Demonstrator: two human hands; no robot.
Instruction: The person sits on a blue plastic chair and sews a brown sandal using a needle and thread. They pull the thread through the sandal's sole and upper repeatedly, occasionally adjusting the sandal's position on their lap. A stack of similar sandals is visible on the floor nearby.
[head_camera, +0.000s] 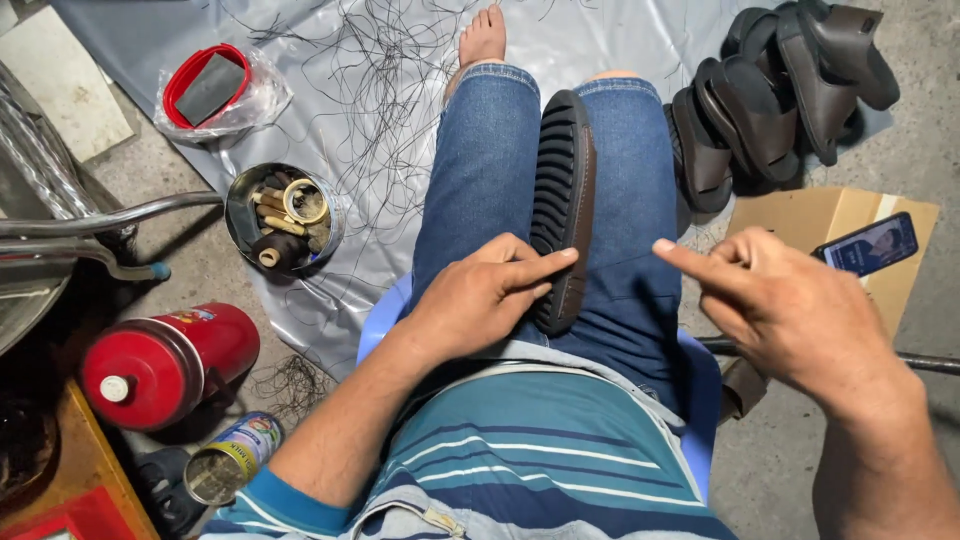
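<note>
— Left hand (480, 300)?
— Resting on a black ribbed sandal sole (562, 205), fingers laid flat along its lower edge, not closed round it.
— Where is the sole?
— Standing on edge between the knees, in the lap of the blue jeans (480, 170), tread turned left.
— Right hand (790, 305)?
— Raised just right of the sole, apart from it, holding nothing; forefinger stretched toward the sole, other fingers loosely curled.
— Around?
— Pile of dark sandals (780, 90) at upper right on a grey plastic sheet (590, 40), with black threads (380, 90) strewn across. Phone (872, 243) on cardboard (800, 215) beside. Round tin of spools (283, 215), red flask (165, 362), small can (232, 458) at left.
</note>
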